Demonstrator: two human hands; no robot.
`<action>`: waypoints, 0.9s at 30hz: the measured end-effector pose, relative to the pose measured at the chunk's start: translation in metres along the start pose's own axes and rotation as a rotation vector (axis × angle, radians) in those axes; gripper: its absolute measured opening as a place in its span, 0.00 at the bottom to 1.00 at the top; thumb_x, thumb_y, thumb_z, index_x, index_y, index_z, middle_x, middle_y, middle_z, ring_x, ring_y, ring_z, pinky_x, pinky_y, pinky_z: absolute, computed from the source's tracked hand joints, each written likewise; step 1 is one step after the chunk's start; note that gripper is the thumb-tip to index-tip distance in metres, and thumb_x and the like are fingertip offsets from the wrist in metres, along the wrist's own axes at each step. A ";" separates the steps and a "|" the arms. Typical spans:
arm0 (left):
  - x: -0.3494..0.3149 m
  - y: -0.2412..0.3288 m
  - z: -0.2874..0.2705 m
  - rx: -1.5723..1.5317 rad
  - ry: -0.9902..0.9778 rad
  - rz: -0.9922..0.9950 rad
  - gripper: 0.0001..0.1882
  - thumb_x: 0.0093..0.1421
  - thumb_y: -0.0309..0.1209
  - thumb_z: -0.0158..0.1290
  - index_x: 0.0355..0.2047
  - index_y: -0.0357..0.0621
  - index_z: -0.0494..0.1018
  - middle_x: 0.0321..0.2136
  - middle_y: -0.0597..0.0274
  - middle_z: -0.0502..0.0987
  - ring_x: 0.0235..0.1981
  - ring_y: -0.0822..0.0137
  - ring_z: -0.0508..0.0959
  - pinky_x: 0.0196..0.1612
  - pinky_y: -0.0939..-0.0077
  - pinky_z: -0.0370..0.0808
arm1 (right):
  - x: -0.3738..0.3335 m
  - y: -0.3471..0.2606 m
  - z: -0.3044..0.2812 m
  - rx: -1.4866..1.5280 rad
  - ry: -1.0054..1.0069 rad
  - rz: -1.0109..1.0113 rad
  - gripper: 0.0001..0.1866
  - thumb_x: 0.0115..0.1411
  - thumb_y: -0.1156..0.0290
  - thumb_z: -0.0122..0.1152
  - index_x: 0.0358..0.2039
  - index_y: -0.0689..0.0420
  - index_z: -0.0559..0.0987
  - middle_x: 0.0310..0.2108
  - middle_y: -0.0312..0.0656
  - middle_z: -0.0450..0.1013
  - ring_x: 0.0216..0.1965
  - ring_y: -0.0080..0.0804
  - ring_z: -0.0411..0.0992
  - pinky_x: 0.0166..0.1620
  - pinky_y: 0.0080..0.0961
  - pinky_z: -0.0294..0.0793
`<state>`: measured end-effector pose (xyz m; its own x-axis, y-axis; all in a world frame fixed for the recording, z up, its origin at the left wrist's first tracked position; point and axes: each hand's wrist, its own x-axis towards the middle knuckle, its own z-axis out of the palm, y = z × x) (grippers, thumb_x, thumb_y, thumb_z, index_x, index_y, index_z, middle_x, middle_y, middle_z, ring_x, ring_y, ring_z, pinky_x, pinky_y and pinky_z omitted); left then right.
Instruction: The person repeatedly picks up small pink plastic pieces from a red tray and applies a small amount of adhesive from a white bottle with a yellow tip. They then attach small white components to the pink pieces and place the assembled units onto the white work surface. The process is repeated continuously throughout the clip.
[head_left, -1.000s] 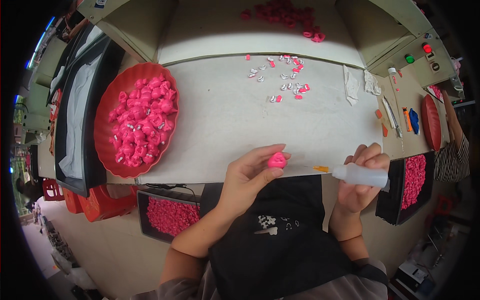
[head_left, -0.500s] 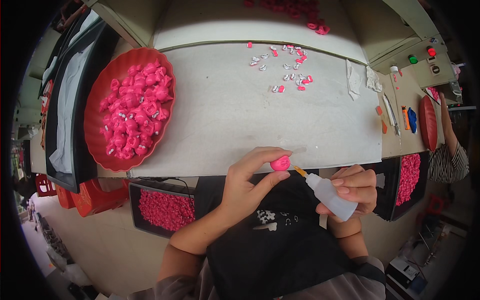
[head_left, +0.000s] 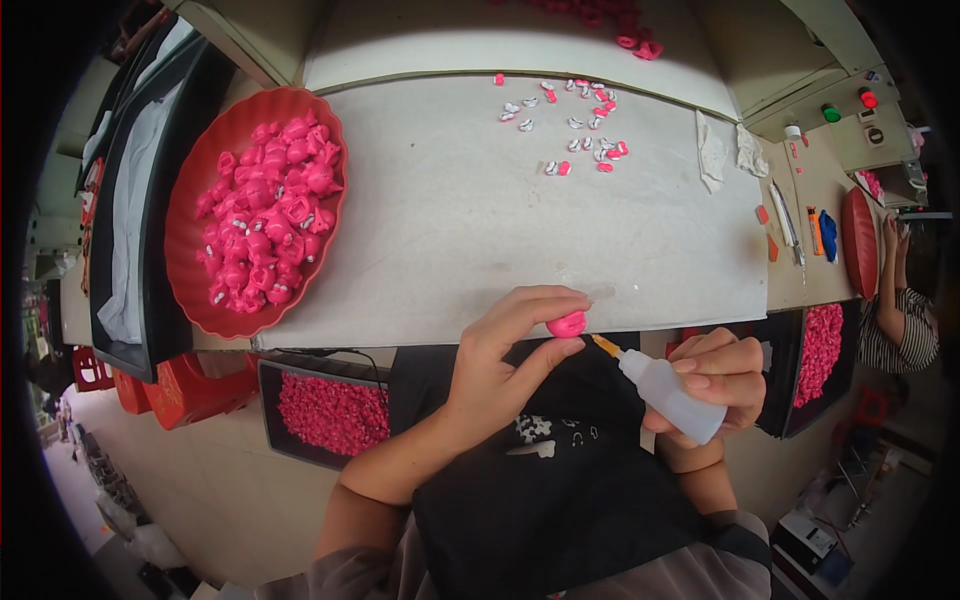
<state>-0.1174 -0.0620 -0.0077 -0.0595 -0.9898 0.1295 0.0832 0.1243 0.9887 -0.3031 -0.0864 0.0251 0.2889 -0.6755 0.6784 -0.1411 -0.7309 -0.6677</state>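
L hand (head_left: 510, 350): thumb and fingertips clamped on a rounded pink pc. (head_left: 568, 324), held at the worktop's near edge as seen from above. Clock positions are taken from this pc. R hand (head_left: 725, 375), at 4 o'clock: fingers wrapped round a translucent squeeze bottle (head_left: 672, 395), tilted, w/ orange nozzle (head_left: 605, 346) pointing to 10 o'clock. Nozzle tip is just beside the pc.; contact can't be told. Beyond: white-covered worktop (head_left: 430, 240); at 12, well apart, scattered small pink-&-white parts (head_left: 606, 167); at 1, crumpled white tissue (head_left: 711, 160). At 10, red scalloped bowl (head_left: 180, 240) w/ heaped pink pcs. (head_left: 265, 215), some w/ white bits; farther out, btwn 9 & 10, black tray (head_left: 165, 345) w/ pale liner (head_left: 135, 230). At 8, below worktop level, dark bin (head_left: 268, 405) of small pink items (head_left: 335, 412); at 3, a 2nd bin, similarly filled, and farther out a co-worker's striped sleeve (head_left: 908, 335).
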 end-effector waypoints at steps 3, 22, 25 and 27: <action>-0.001 -0.004 0.000 -0.002 -0.011 0.011 0.15 0.49 0.17 0.54 0.40 0.34 0.71 0.42 0.53 0.72 0.45 0.64 0.71 0.47 0.75 0.68 | 0.000 0.002 0.001 -0.009 -0.011 -0.014 0.24 0.37 0.58 0.73 0.29 0.54 0.69 0.27 0.37 0.65 0.22 0.22 0.64 0.24 0.15 0.66; 0.006 -0.004 -0.024 -0.322 0.115 -0.197 0.13 0.53 0.19 0.51 0.40 0.33 0.70 0.40 0.57 0.73 0.42 0.69 0.71 0.49 0.75 0.66 | 0.068 0.112 -0.033 0.155 -0.107 0.787 0.11 0.49 0.79 0.54 0.35 0.62 0.70 0.30 0.40 0.67 0.31 0.33 0.72 0.29 0.24 0.73; 0.007 -0.004 -0.020 -0.294 0.109 -0.188 0.13 0.52 0.19 0.51 0.40 0.33 0.70 0.40 0.57 0.73 0.43 0.69 0.71 0.48 0.75 0.66 | 0.083 0.140 -0.017 -0.499 -0.229 0.585 0.11 0.49 0.72 0.59 0.34 0.61 0.73 0.27 0.40 0.67 0.27 0.30 0.71 0.30 0.26 0.70; 0.006 -0.006 -0.018 -0.273 0.103 -0.184 0.13 0.52 0.19 0.52 0.40 0.34 0.70 0.40 0.58 0.73 0.42 0.70 0.71 0.48 0.76 0.66 | 0.082 0.149 -0.006 -0.622 -0.244 0.395 0.11 0.48 0.70 0.60 0.31 0.61 0.75 0.26 0.43 0.70 0.27 0.37 0.71 0.33 0.30 0.68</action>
<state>-0.0999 -0.0705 -0.0142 0.0017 -0.9975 -0.0712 0.3446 -0.0663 0.9364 -0.3061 -0.2512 -0.0174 0.2972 -0.9094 0.2910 -0.7616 -0.4096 -0.5022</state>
